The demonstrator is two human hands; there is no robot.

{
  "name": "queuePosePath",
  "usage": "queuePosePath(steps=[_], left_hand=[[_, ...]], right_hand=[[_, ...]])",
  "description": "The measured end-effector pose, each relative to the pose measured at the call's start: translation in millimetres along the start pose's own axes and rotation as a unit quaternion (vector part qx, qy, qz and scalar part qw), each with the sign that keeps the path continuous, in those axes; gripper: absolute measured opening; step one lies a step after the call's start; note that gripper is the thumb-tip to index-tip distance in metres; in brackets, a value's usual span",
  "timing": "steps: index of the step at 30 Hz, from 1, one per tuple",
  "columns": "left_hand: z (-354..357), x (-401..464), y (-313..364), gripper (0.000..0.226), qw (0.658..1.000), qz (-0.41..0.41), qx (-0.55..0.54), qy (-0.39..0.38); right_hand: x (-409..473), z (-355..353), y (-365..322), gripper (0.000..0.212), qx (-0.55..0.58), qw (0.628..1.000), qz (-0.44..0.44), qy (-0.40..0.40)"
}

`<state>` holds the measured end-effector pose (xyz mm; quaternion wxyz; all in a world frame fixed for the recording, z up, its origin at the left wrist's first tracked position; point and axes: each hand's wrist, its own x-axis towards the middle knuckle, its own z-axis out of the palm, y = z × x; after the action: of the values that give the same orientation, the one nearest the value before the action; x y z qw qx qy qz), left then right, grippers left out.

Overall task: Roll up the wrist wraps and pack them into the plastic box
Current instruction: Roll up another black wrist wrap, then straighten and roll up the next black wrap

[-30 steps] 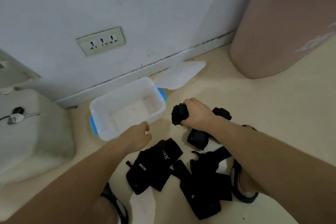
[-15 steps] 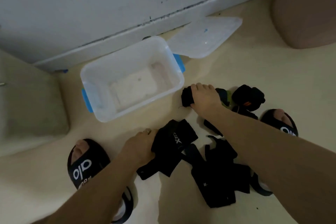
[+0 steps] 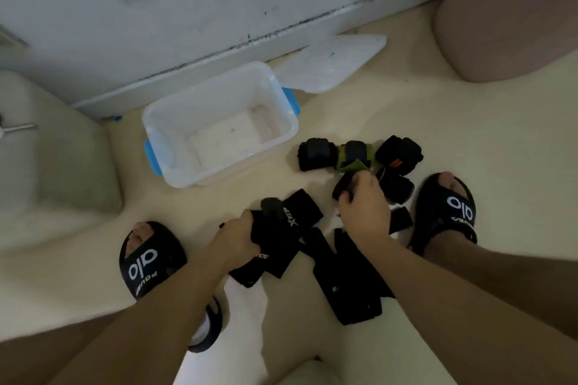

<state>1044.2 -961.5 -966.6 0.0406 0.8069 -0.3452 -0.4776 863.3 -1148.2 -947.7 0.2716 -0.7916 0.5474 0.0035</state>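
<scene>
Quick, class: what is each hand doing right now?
Left hand: grips a flat black wrist wrap.
Right hand: fingers curled round a dark strap end.

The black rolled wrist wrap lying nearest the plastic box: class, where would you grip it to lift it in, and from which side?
Take the black rolled wrap across its rounded middle, thumb on one curved side and fingers on the other, coming from above. It lies on its side on the floor, so pressing across the curve likely keeps the roll from unwinding. Its side facing the plastic box is free; the green roll crowds the other.

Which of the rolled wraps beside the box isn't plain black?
The green rolled wrap, second in the row right of the plastic box; the black rolls around it show no green.
</scene>
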Motion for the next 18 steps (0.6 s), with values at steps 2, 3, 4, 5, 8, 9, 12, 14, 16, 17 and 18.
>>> queuePosePath(steps=[2,3,4,5,8,9,12,14,16,17,18], left_hand=[[4,-14,4,0.019,1.000,-0.002,-0.021,-0.004],[8,-22,7,0.018,0.999,-0.004,-0.041,-0.001],[12,-29,7,0.013,0.998,-0.011,-0.068,0.003],[16,-37,9,0.006,0.995,-0.019,-0.098,0.008],[30,-59,14,0.018,0.985,-0.031,-0.168,0.032],[34,-67,15,0.021,0.982,-0.029,-0.181,0.040],[43,-85,16,0.021,0.981,-0.022,-0.178,0.074],[44,-96,17,0.024,0.977,-0.018,-0.189,0.093],[42,-104,23,0.029,0.973,-0.018,-0.205,0.103],[41,-108,27,0.025,0.973,-0.020,-0.206,0.105],[40,-111,31,0.018,0.973,-0.021,-0.205,0.108]], right_hand=[[-33,0,24,0.010,0.018,0.997,0.066,-0.022],[-48,3,37,0.006,0.018,0.996,0.083,-0.031],[-61,7,50,0.006,0.012,0.994,0.101,-0.050],[-72,13,61,0.007,0.007,0.988,0.126,-0.087],[-96,27,80,0.037,0.023,0.954,0.197,-0.224],[-101,29,83,0.049,0.023,0.946,0.203,-0.251],[-111,31,91,0.066,0.024,0.937,0.193,-0.289],[-114,28,96,0.072,0.050,0.922,0.198,-0.329],[-116,23,101,0.077,0.068,0.912,0.196,-0.355],[-117,21,102,0.080,0.077,0.909,0.197,-0.359],[-117,20,102,0.083,0.089,0.909,0.198,-0.357]])
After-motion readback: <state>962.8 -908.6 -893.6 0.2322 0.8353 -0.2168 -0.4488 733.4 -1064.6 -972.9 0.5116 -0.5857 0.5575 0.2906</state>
